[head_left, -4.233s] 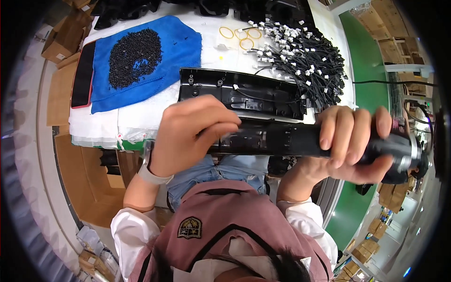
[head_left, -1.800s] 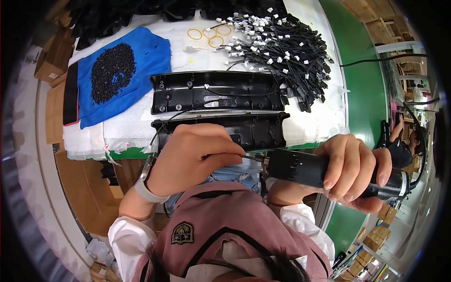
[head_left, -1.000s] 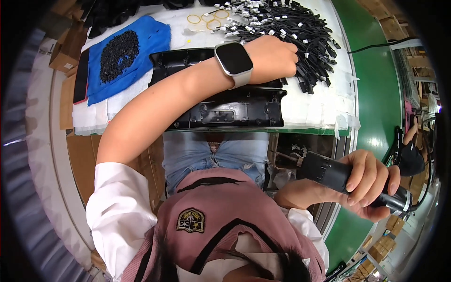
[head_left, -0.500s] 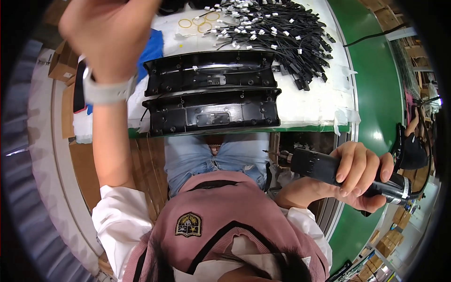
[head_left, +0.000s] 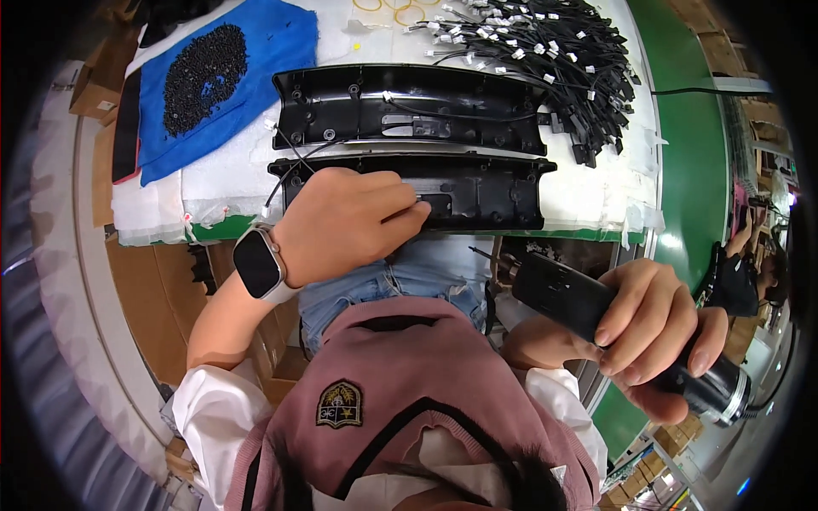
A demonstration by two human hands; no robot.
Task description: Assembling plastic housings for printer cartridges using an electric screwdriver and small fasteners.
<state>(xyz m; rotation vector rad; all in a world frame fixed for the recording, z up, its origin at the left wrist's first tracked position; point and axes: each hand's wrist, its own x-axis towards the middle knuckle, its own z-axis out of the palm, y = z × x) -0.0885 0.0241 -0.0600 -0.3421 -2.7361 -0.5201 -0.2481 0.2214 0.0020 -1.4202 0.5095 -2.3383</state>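
Observation:
My left hand [head_left: 354, 217], a watch on its wrist, is over the nearer black plastic housing [head_left: 498, 192]. Its fingers are pressed together near the middle recess, and whatever they pinch is hidden. A thin black cable with a white plug [head_left: 271, 125] sticks out past the housing's left end and runs under this hand. Wrapped in my right hand [head_left: 660, 336] is a black electric screwdriver [head_left: 562, 294], held off the table's front edge with its bit pointing left. Behind lies a second, similar black housing [head_left: 477, 106], a thin cable inside it.
At the left, a blue cloth [head_left: 285, 47] carries a heap of small black screws [head_left: 204, 81]. Many black cables with white plugs [head_left: 571, 68] are piled at the far right. Yellow rubber bands [head_left: 409, 13] lie at the back. A green surface [head_left: 682, 196] runs along the right.
My left hand has come down from the upper left onto the nearer housing. The blue cloth and screws now show. My right hand, still gripping the screwdriver, has shifted slightly lower.

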